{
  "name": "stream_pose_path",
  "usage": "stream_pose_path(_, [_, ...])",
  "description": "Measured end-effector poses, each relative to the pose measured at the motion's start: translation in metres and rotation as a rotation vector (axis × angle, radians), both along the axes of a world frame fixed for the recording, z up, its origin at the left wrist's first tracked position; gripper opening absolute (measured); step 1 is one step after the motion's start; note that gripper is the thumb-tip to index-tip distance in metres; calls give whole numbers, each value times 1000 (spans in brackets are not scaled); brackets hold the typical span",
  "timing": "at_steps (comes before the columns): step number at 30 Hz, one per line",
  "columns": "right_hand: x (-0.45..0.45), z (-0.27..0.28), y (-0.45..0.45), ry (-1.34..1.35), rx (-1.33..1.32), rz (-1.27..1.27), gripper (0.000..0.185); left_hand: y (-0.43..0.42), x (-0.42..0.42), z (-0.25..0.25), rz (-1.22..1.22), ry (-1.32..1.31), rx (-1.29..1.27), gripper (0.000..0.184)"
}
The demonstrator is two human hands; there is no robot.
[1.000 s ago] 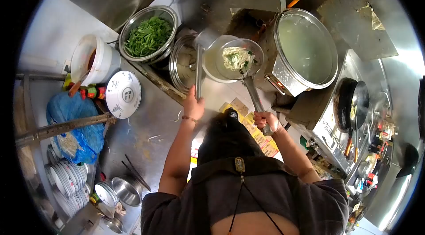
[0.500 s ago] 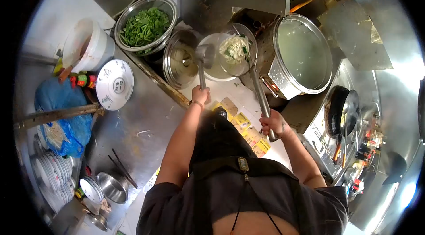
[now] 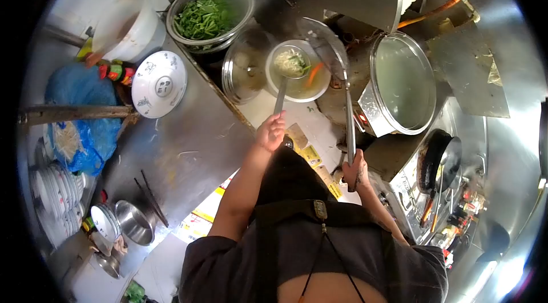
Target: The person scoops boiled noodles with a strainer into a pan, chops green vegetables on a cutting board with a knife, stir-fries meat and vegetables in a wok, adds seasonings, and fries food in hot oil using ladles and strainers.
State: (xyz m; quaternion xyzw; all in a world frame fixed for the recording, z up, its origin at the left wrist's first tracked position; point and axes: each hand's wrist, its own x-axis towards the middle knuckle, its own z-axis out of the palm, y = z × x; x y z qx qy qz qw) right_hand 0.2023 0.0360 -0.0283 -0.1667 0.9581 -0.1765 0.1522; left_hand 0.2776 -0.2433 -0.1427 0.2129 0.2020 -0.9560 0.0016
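Note:
My left hand (image 3: 272,132) is closed on the handle of a ladle (image 3: 281,97). Noodles with green leaves (image 3: 291,63) lie in the ladle's bowl, over a white round tub (image 3: 303,98). An orange strip, unclear in kind, shows inside the tub. My right hand (image 3: 355,172) grips the long metal handle of a mesh strainer (image 3: 328,46). The strainer is tilted on edge beside the tub, and no noodle heap shows in it. Left of the tub stands a steel pot (image 3: 228,77).
Right of the strainer is a large steel pot of cloudy liquid (image 3: 404,83). Leafy greens (image 3: 205,16) fill a bowl at the upper left. A white plate (image 3: 159,84) sits on the left steel counter (image 3: 188,137). A dark wok (image 3: 439,160) stands at the right.
The noodles have gone from the strainer to the ladle. The strainer has turned on edge. The ladle has moved right over the tub, and the whole view has shifted.

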Motion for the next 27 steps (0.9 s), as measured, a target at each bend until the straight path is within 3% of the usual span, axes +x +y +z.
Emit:
stream_pose_path(1, [-4, -8, -2, -10, -15, 10, 32, -3, 14, 18, 16, -31, -20, 38])
stream_pose_path(2, [-12, -17, -11, -270, -111, -241, 29, -4, 31, 34, 28, 30, -61, 41])
stream_pose_path(4, [-34, -28, -39, -571, -185, -363, 20, -11, 75, 77, 0, 50, -168, 40])
stream_pose_path(5, [-49, -30, -54, -594, -175, -247, 15, -14, 99, 106, -51, 15, -223, 37])
stream_pose_path(7, [-83, -69, -71, -935, -559, -449, 10, -18, 144, 159, 29, -96, -297, 42])
stream_pose_path(9, [-120, -125, -83, -1334, -736, -596, 12, -22, 185, 190, 155, -41, -360, 47])
stream_pose_path(11, [-144, -175, -94, -1542, -927, -781, 9, -23, 205, 230, 275, -155, -412, 50])
stream_pose_path(12, [-147, -178, -102, -1718, -1122, -1031, 7, -28, 210, 239, 305, -196, -517, 50])
stream_pose_path(13, [-150, -182, -111, -1731, -1122, -1031, 7, -30, 213, 247, 334, -235, -621, 51])
stream_pose_path(14, [-149, -181, -123, -1562, -1082, -1035, 10, -34, 208, 256, 306, -373, -820, 48])
stream_pose_path(15, [-148, -182, -129, -1396, -1039, -1038, 14, -38, 206, 254, 302, -383, -831, 48])
stream_pose_path(17, [-134, -188, -142, -1424, -1103, -1039, 19, -58, 209, 240, 254, -848, -1120, 48])
stream_pose_path(19, [-121, -194, -132, -1263, -940, -1032, 19, -70, 224, 207, 186, -896, -1217, 46])
stream_pose_path(20, [-116, -242, -118, -1256, -979, -906, 19, -71, 228, 195, 37, -1123, -1477, 47])
stream_pose_path(21, [-107, -211, -105, -1006, -548, -51, 18, -73, 229, 182, -129, -1313, -1749, 47])
stream_pose_path(22, [-97, -169, -96, -408, -198, 564, 19, -80, 238, 172, -253, -1344, -1863, 49])
stream_pose_path(23, [-88, -234, -71, -590, -458, 320, 25, -85, 247, 167, -373, -1359, -1994, 50])
stream_pose_path(24, [-79, -298, -45, -734, -746, 74, 32, -86, 253, 162, -440, -1415, -2381, 51])
stream_pose_path(26, [-73, -305, -14, -895, -904, -233, 39, -77, 243, 169, -530, -1464, -2712, 51])
stream_pose_path(27, [-75, -311, 0, -665, -639, -326, 45, -69, 234, 184, -611, -1481, -2646, 51])
